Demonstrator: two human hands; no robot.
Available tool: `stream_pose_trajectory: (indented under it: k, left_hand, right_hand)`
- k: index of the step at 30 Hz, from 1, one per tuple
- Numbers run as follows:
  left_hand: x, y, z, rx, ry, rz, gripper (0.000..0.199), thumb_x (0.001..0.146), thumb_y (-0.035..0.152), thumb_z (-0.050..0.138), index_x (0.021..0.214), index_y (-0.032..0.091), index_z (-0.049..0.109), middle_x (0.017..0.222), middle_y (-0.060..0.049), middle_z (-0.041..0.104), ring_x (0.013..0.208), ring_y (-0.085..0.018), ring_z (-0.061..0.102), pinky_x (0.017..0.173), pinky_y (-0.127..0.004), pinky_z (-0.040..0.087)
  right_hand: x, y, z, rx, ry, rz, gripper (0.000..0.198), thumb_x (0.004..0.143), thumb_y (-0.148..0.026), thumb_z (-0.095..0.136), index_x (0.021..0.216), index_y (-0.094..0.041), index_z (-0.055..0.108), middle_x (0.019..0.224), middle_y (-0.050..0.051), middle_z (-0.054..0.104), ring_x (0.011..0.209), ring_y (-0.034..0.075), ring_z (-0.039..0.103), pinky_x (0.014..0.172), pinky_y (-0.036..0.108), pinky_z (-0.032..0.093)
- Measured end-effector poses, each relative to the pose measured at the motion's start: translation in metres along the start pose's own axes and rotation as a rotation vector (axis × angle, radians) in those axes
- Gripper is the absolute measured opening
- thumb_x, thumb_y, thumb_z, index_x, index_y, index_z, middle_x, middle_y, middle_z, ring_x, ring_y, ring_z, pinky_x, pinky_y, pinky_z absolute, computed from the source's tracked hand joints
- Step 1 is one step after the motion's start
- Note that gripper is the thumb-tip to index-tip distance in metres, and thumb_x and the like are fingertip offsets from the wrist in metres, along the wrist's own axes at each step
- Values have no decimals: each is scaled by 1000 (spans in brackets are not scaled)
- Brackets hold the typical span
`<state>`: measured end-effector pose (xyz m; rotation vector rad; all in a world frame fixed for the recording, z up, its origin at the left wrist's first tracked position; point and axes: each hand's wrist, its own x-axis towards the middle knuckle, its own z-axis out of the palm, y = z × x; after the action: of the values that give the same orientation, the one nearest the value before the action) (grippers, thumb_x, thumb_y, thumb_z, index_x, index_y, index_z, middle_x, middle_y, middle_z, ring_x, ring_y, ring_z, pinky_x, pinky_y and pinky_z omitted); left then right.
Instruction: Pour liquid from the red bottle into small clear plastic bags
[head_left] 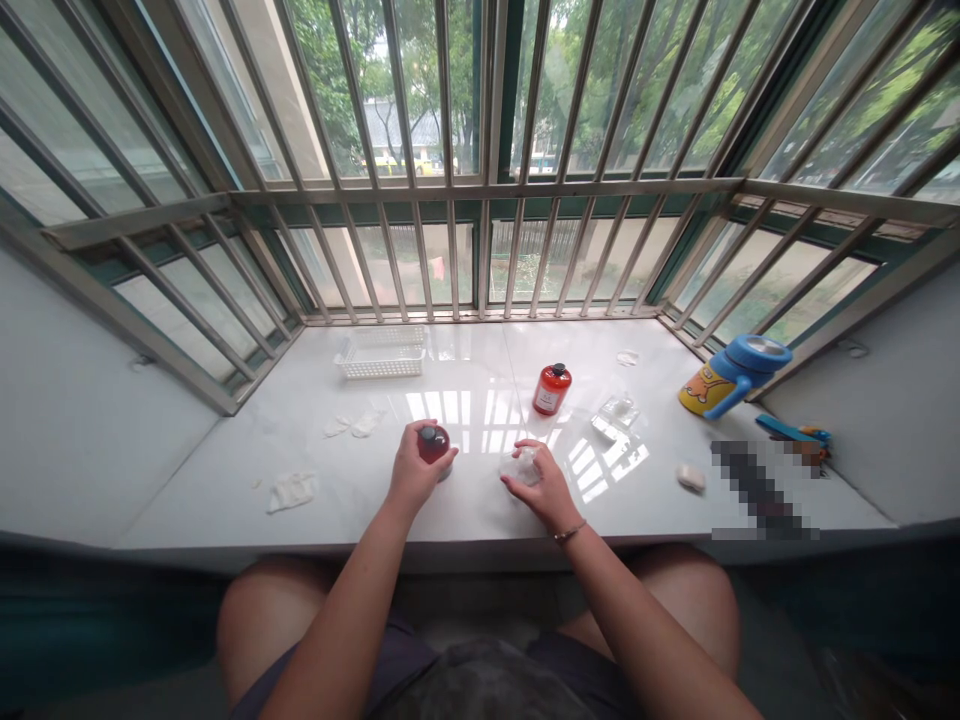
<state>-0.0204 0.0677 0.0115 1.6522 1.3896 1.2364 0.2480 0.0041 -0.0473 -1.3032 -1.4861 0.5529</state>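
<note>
A small dark red bottle (434, 446) with a black cap stands on the white counter (480, 520), and my left hand (411, 468) is wrapped round its side. To the right, my right hand (546, 485) curls its fingers and thumb round a clear plastic piece (519, 466) resting at the counter; its exact shape is hard to make out. Beyond my hands, a bright red bottle (551, 392) with a black cap and a pale label stands upright. Clear plastic packaging (616, 414) lies to the right of it.
A white plastic basket (382, 362) sits by the window bars. Crumpled tissues (292, 492) lie at the left. On the right are a blue and yellow thermos (731, 378), a blue strap (787, 430), a pale soap-like lump (691, 479) and a blurred-out dark item (757, 485).
</note>
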Motion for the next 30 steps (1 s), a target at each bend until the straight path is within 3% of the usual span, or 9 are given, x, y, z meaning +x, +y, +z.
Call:
stream_pose_trajectory:
  k: [2, 6, 10, 15, 19, 23, 27, 30]
  left_hand:
    - [0, -1, 0, -5, 0, -4, 56, 79, 36, 89, 126, 29, 59, 138, -9, 69, 123, -29, 70, 112, -50, 53]
    - [0, -3, 0, -5, -4, 7, 56, 79, 35, 89, 126, 29, 58, 139, -8, 69, 123, -29, 70, 113, -50, 52]
    - [-1, -6, 4, -62, 17, 15, 58, 79, 33, 89, 120, 29, 49, 141, -8, 68, 128, -28, 69, 116, -51, 50]
    - [-2, -7, 8, -116, 78, 21, 65, 77, 31, 91, 117, 30, 39, 139, -9, 68, 129, -26, 69, 116, -51, 51]
    - [0, -6, 4, -43, 29, 45, 69, 79, 32, 90, 133, 30, 47, 140, -10, 66, 131, -28, 68, 118, -52, 50]
    - [-1, -5, 4, -51, 12, 23, 60, 80, 33, 89, 125, 29, 50, 141, -9, 66, 131, -29, 68, 117, -53, 50]
    - [-2, -6, 7, -118, 73, 15, 65, 77, 32, 91, 118, 30, 40, 140, -9, 67, 131, -27, 68, 117, -52, 51]
    - [-1, -7, 6, -82, 53, 30, 69, 78, 33, 91, 128, 30, 44, 141, -9, 67, 130, -28, 69, 116, -51, 51]
  right_hand:
    - [-1, 1, 1, 0, -3, -3, 51, 84, -46, 85, 126, -27, 65, 135, 11, 66, 128, 33, 65, 114, 53, 53]
    - [-2, 3, 2, 54, 7, 85, 63, 82, -49, 86, 133, -27, 56, 133, 10, 68, 111, 29, 72, 99, 49, 61]
    - [-1, 2, 2, 10, 3, 21, 53, 83, -48, 85, 126, -27, 62, 131, 10, 68, 123, 32, 67, 110, 51, 56]
    - [-3, 1, 2, 65, -5, 114, 64, 81, -47, 87, 133, -28, 55, 132, 9, 67, 105, 27, 72, 94, 46, 62]
    - [-2, 0, 2, 45, -5, 87, 61, 82, -48, 86, 131, -28, 58, 131, 9, 67, 111, 29, 70, 101, 48, 60]
    - [0, 0, 1, 1, -3, -25, 46, 85, -46, 84, 123, -28, 64, 133, 10, 66, 128, 32, 64, 116, 53, 51]
    - [-1, 0, 2, 28, 20, 57, 61, 83, -48, 86, 134, -29, 58, 131, 10, 67, 115, 30, 70, 104, 50, 60]
    - [-1, 1, 2, 14, 10, 38, 55, 83, -48, 86, 128, -28, 61, 130, 10, 67, 117, 31, 69, 104, 50, 59]
